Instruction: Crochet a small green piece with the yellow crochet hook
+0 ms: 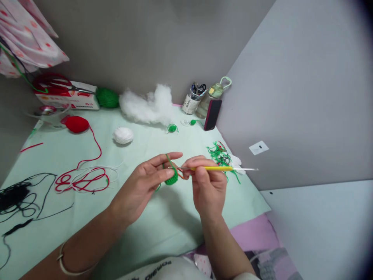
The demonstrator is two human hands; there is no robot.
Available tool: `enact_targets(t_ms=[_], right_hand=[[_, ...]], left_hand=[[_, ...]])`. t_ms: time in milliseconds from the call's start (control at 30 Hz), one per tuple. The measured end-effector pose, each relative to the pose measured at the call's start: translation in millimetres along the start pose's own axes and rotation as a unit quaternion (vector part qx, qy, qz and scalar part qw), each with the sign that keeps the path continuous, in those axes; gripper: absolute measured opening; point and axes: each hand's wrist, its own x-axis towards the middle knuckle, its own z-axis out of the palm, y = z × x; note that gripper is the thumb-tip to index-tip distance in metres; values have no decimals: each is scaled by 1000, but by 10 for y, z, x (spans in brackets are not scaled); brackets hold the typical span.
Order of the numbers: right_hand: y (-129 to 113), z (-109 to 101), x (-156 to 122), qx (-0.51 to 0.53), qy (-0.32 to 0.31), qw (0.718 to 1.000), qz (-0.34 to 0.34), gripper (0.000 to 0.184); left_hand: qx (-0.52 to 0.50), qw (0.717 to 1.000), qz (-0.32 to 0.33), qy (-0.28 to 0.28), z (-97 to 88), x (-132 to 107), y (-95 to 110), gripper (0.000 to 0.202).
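Observation:
My left hand [147,182] pinches a small green crochet piece [171,179] between thumb and fingers, with green yarn looped over the forefinger. My right hand [205,184] grips a yellow-handled crochet hook [215,168], held level, its metal tip pointing left into the green piece. Both hands hover just above the pale green tabletop [145,229].
On the table lie a red yarn ball [76,123] with loose red strands [83,181], a white ball [123,135], a green yarn ball [107,97], white stuffing [150,105], black yarn [14,196], green scraps [220,153], a jar [190,102], a bottle [212,95], a phone [212,114] and a box [68,99].

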Motion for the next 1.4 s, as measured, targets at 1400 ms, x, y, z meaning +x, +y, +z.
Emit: enact_targets(t_ms=[1400], right_hand=[[-134,-61,-52,-186,-111,964,-154,24]], left_hand=[[322,927,167,96,65,-66,111,22]])
